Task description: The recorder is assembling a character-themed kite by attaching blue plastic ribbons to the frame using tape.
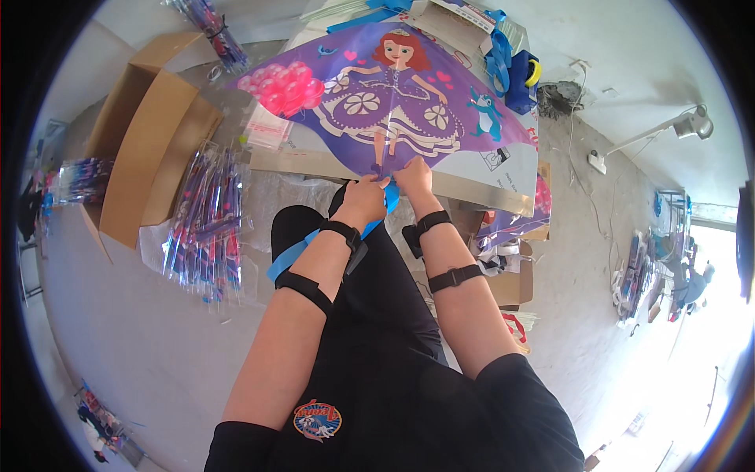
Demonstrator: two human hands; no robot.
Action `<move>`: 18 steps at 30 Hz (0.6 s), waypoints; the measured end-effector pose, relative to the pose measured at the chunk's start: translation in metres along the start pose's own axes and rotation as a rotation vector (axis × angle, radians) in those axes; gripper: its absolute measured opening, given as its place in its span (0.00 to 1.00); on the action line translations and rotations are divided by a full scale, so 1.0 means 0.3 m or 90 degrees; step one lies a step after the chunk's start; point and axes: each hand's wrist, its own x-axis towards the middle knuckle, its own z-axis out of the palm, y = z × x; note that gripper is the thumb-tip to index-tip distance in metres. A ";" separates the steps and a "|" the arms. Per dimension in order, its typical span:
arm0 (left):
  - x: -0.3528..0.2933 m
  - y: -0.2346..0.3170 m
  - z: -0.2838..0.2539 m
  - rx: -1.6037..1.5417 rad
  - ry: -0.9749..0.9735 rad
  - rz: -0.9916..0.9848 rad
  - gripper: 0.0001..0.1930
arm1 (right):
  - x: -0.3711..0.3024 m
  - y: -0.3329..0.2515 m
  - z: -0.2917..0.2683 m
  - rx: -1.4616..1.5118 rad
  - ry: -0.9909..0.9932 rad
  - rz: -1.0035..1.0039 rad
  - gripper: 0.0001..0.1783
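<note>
A purple kite (370, 118), printed with a red-haired cartoon figure in a gown, lies spread over the table, its lower tip toward me. My right hand (414, 178) is closed in a pinch on that tip at the table's near edge. Beside it, my left hand (363, 203) is closed around a blue ribbon (392, 197) that shows between the two hands. More blue ribbon hangs below my left wrist, over my dark trousers. The fingertips of both hands nearly meet, and their exact grip is partly hidden.
Left of the table (472, 189) stands an open cardboard box (145, 157), with a heap of wrapped kites (206, 228) beside it. Blue ribbon rolls (499, 63) and a tape dispenser (521, 82) sit at the far right. A lamp (692, 124) juts from the right wall.
</note>
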 end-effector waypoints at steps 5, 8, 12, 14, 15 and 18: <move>0.002 -0.007 0.011 0.006 0.015 0.009 0.28 | 0.022 -0.009 -0.003 -0.048 -0.042 -0.014 0.21; 0.002 -0.005 0.008 0.013 0.014 0.011 0.29 | 0.049 -0.020 -0.021 -0.104 -0.119 -0.027 0.21; -0.007 -0.008 0.010 0.006 0.013 0.000 0.19 | 0.055 -0.039 -0.067 -0.147 -0.214 -0.010 0.23; -0.002 -0.003 0.010 -0.015 0.036 -0.009 0.17 | 0.065 -0.012 -0.073 -0.169 -0.148 -0.055 0.20; 0.001 0.000 0.010 -0.015 0.037 -0.007 0.17 | 0.072 -0.001 -0.075 -0.169 -0.146 -0.055 0.20; -0.003 -0.009 0.014 -0.019 0.032 -0.007 0.13 | 0.037 -0.003 -0.071 -0.191 -0.148 -0.040 0.24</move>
